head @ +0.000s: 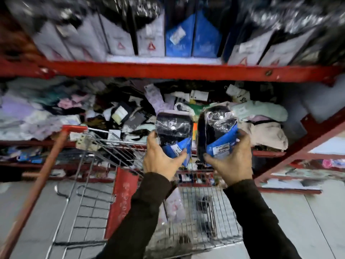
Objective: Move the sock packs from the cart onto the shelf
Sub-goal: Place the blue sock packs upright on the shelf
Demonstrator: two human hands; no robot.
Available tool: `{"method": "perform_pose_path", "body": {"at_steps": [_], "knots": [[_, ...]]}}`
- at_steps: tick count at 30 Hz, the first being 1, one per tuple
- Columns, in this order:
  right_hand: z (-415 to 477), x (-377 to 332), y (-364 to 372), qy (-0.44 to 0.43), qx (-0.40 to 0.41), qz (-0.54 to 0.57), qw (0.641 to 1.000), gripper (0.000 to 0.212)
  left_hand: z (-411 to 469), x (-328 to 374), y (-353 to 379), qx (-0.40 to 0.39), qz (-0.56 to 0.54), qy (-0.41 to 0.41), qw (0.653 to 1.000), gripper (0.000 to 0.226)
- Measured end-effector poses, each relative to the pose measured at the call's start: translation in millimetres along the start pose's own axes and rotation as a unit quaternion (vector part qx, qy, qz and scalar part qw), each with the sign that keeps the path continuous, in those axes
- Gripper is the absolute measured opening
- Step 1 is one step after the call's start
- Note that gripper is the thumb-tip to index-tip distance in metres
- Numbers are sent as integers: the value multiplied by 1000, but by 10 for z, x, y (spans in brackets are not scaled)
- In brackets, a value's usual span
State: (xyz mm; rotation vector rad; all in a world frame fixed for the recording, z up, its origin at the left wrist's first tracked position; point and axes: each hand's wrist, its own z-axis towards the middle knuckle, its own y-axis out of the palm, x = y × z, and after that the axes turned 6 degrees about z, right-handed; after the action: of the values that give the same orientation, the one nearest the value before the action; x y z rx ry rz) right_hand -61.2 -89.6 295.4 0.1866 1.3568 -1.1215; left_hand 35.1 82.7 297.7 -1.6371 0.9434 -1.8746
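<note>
I hold one sock pack in each hand, raised above the wire cart. My left hand grips a black pack with a blue card band. A second, similar black and blue pack sits in my right hand. Both packs stand upright, side by side, in front of the middle shelf. Above them runs the red shelf beam, where white and blue sock packs stand in a row. A dark pack and a pale pack lie in the cart.
The middle shelf holds a loose heap of mixed socks and garments. The cart has a red handle at the left and a red child-seat flap. A slanted red brace crosses at the right. Grey floor shows below.
</note>
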Motion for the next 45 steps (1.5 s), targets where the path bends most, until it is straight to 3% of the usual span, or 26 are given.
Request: {"method": "perform_pose_path", "body": {"at_steps": [7,14,18,30,39,45], "knots": [[456,-661,-150,-75,36,24,996,104,332,425,-630,104,-32,55,993,106],[852,-953,-116,-117,73,54,989,108,642,786,-875,158,-48,102,981,100],[1582,-1376,-35,-152,110,85,978,108,1204,1377,-1131,202,-70,157,964,99],[2194,-1174,609,-73,172,91,978,106,2022,1606,-629,154,-92,111,977,99],[2196,-1024,663,-44,120,33,991,102,2118,1566,-393,124,-57,113,984,103],[1829,-923,662,-47,103,76,991,95,1859,1290,-369,110,-160,150,969,89]]}}
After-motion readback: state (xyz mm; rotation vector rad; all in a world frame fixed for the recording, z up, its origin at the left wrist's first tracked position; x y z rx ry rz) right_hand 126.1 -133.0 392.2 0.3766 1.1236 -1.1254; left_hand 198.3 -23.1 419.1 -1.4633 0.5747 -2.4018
